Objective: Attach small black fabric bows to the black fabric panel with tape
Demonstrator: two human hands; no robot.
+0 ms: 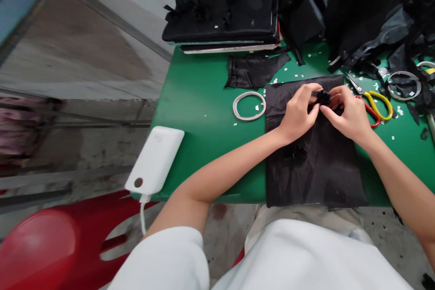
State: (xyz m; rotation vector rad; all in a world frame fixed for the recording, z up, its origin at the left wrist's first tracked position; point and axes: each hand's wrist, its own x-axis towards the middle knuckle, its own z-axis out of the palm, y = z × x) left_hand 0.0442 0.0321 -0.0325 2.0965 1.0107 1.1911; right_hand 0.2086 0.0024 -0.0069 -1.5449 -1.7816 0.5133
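A black fabric-covered sheet (316, 172) lies on the green table in front of me. Over its upper part my left hand (301, 111) and my right hand (351, 111) meet, fingertips pinched on a small black fabric bow (322, 97). Both hands are closed around it from either side, and the fingers partly hide it. Lower on the sheet sits another dark bow-like piece (295, 153). Scissors (382, 104) with red and yellow handles lie beside my right hand, blades apart. Left of the sheet rests a roll of whitish tape (249, 106).
Stacked black panels with bows (220, 9) stand at the back. A black fabric scrap (254, 71), a second tape roll (403, 85) and heaped black cloth (363, 4) share the green table (204, 145). A white power bank (154, 161) with a cable sits at the left edge, near a red chair (41, 244).
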